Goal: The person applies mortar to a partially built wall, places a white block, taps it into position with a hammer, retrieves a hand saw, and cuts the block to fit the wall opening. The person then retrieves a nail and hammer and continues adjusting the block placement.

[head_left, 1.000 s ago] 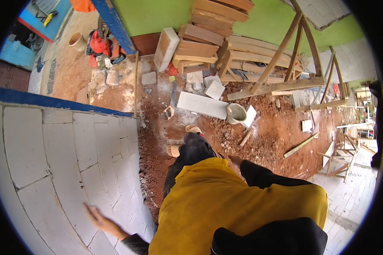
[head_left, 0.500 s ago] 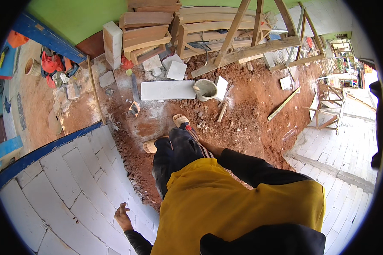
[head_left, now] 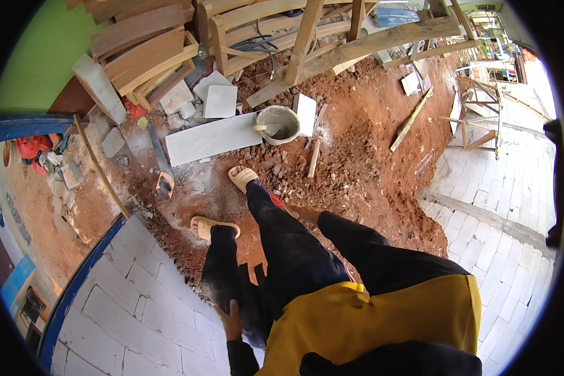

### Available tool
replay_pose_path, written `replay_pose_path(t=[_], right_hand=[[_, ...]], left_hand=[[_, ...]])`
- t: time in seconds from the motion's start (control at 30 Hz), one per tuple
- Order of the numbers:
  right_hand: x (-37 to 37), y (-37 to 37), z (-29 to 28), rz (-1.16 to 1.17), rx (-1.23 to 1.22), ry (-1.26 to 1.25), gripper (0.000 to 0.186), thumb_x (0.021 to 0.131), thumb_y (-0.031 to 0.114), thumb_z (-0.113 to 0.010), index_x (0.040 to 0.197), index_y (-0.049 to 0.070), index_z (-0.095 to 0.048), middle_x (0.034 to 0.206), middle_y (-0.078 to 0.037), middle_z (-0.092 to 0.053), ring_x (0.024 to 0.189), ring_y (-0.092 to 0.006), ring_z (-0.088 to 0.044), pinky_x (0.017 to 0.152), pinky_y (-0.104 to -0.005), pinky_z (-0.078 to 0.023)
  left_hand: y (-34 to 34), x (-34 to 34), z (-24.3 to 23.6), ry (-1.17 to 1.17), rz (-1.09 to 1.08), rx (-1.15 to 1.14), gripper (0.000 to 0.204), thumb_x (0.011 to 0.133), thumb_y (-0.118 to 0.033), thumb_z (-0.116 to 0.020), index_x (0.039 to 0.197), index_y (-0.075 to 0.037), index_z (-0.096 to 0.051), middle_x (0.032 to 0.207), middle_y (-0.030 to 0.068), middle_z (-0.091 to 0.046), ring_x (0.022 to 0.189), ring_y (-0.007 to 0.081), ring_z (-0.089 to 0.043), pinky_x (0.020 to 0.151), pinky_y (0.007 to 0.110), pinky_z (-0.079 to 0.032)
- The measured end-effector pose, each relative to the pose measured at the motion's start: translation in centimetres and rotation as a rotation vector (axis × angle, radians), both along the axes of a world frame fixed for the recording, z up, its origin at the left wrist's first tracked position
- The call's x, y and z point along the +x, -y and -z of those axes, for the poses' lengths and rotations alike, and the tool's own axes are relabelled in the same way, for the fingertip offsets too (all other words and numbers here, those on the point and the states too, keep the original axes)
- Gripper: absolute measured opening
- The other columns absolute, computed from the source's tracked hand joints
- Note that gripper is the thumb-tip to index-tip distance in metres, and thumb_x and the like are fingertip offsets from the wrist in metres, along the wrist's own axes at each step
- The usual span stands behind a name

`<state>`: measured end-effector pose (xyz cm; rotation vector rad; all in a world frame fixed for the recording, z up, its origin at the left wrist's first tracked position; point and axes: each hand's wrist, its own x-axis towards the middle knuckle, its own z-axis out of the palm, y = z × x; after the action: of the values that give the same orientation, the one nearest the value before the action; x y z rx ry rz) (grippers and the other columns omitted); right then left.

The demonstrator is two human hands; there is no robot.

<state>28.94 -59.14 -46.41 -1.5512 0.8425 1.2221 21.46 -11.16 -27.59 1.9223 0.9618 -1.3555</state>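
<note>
My left hand hangs beside my left thigh, at the white block wall, its fingers loose and apart, holding nothing I can see. My right hand reaches down beside my right leg, fingers extended and empty. My sandalled feet stand on reddish dirt. Ahead of them lie a long white block, a handsaw with an orange handle and a pale wooden-handled tool. A bucket of grey mix, with a handle sticking out, stands at the block's right end beside another white block.
Stacked curved wooden pieces and timber frames stand along the far side. A leaning wooden stake and a heap of red items are at left. A green-yellow batten and more frames lie to the right.
My view has swung toward the dirt and feet, shifting the bucket and blocks leftward and up. My left hand has moved in from the wall toward my leg. My right hand is more visible.
</note>
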Motion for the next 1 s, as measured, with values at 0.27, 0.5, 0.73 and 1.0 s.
replay_pose_path(t=[0.27,0.5,0.73,1.0], right_hand=[[-4.2,15.5,27.6,-1.466,-0.167,-0.223,0.047,0.111,0.02,-0.056,0.155,0.006,-0.048,0.139,-0.018,-0.066,0.124,-0.0333,-0.067,0.1,-0.0469,-0.057],[-3.4,21.0,38.8,0.212,-0.884,-0.351,0.086,0.096,0.057,-0.072,0.155,0.005,-0.038,0.134,-0.024,-0.067,0.117,-0.0393,-0.071,0.102,-0.0553,-0.056],[-5.9,25.6,38.7,0.122,-0.934,-0.221,0.036,0.101,0.044,-0.065,0.11,0.012,-0.053,0.097,-0.014,-0.062,0.079,-0.0274,-0.064,0.069,-0.0395,-0.052],[-5.2,13.3,7.4,1.233,-0.226,-0.02,0.019,0.106,0.03,-0.06,0.102,0.011,-0.058,0.08,-0.002,-0.059,0.065,-0.0176,-0.061,0.055,-0.0312,-0.051]], left_hand=[[-0.4,12.6,13.3,0.328,0.167,0.28,0.077,0.093,-0.032,-0.08,0.154,0.004,-0.05,0.15,0.0308,-0.053,0.14,0.0466,-0.05,0.12,0.053,-0.038],[-0.2,18.2,15.5,0.45,0.309,0.145,0.05,0.106,-0.036,-0.064,0.135,0.005,-0.064,0.134,0.0246,-0.064,0.122,0.043,-0.061,0.11,0.052,-0.046],[2.8,21.0,15.7,0.514,0.347,0.166,0.039,0.096,-0.023,-0.071,0.125,0.003,-0.072,0.125,0.0224,-0.07,0.118,0.0365,-0.065,0.107,0.047,-0.049],[3.1,13.9,12.6,0.596,0.404,0.179,0.043,0.095,-0.027,-0.073,0.132,-0.007,-0.073,0.14,0.0174,-0.067,0.123,0.0407,-0.065,0.113,0.049,-0.047]])
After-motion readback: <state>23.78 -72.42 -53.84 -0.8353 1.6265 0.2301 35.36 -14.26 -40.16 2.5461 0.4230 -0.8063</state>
